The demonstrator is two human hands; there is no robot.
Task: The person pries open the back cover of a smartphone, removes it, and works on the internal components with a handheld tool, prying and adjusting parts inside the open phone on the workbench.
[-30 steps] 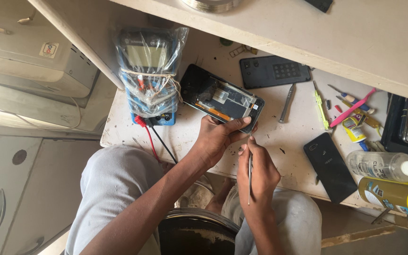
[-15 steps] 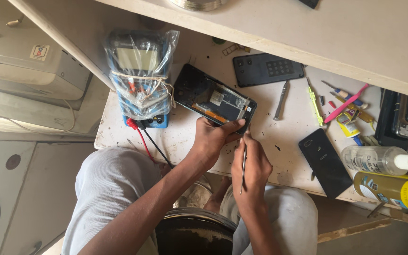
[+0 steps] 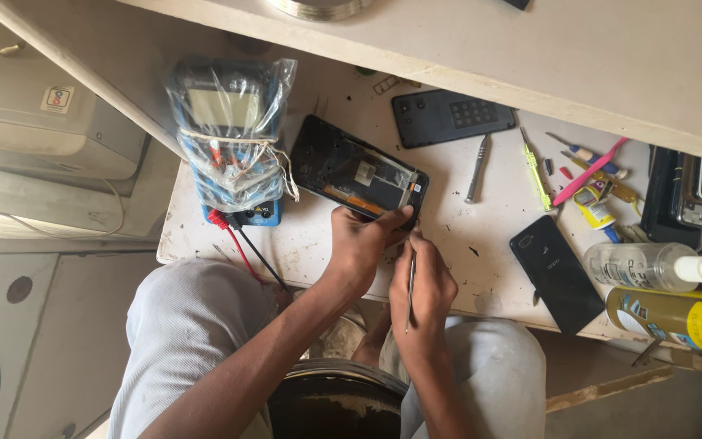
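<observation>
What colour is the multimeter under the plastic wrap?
Blue multimeter, seen in the head view.

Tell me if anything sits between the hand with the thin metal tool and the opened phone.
Nothing visible does. The right hand holds the thin tool with its tip at the opened phone, whose near edge the left hand grips. The nearest screwdriver lies off to the side.

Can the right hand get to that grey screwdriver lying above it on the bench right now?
Probably yes: the bench between the right hand and the grey screwdriver looks bare, but the hand holds tweezers.
</observation>
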